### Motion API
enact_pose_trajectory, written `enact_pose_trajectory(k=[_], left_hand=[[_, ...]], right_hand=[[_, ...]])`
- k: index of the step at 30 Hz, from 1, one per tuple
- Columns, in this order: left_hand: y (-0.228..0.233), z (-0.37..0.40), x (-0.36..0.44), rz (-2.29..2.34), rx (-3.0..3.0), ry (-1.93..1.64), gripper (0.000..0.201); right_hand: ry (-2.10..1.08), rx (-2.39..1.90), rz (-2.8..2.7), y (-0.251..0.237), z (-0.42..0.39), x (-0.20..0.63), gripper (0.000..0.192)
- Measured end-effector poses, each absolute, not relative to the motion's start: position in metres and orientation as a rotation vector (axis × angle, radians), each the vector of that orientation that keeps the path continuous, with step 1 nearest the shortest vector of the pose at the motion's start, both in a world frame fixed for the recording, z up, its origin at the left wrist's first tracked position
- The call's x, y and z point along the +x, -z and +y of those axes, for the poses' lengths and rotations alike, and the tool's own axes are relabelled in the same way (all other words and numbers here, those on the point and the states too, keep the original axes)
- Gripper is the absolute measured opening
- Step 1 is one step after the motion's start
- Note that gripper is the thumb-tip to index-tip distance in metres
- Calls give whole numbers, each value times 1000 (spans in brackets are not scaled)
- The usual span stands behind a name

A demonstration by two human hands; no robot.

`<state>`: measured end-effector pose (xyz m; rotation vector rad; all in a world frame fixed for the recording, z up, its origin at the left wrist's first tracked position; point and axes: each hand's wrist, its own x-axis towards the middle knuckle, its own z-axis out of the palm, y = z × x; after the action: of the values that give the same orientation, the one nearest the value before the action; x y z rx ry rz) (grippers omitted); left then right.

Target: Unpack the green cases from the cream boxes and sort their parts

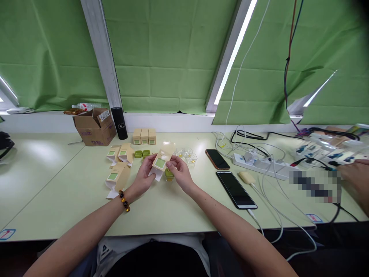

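Both hands hold one small tan carton [162, 158] with a green label, its top flap open, above the pale green table [52, 181]. My left hand [145, 175], with a bead bracelet at the wrist, grips its lower left side. My right hand [178, 172] pinches its right edge. A small green jar [169, 175] stands on the table just under the carton, between my hands. Flat unfolded cartons [117, 177] lie left of my left hand.
Three folded tan boxes [144, 136], green lids [142, 153] and clear cups [187, 155] sit behind my hands. A brown cardboard box [95, 126] and black flask [119, 122] stand at the back left. Two phones [235, 189], a power strip [259, 162] and cables lie right. Another person's hand [356, 177] is at far right.
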<state>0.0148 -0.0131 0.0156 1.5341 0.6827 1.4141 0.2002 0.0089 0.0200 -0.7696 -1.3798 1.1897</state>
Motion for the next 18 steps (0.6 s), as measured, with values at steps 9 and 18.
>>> enact_pose_trajectory(k=[9,18], left_hand=[[-15,-15,14,970,1764,-1451,55],[-11,-13,13,956,1737,-1398,45]], right_hand=[[-1264,-792,-1299,-16,15,200,62],[-1283,-805,-1307,-21,13,200,59]])
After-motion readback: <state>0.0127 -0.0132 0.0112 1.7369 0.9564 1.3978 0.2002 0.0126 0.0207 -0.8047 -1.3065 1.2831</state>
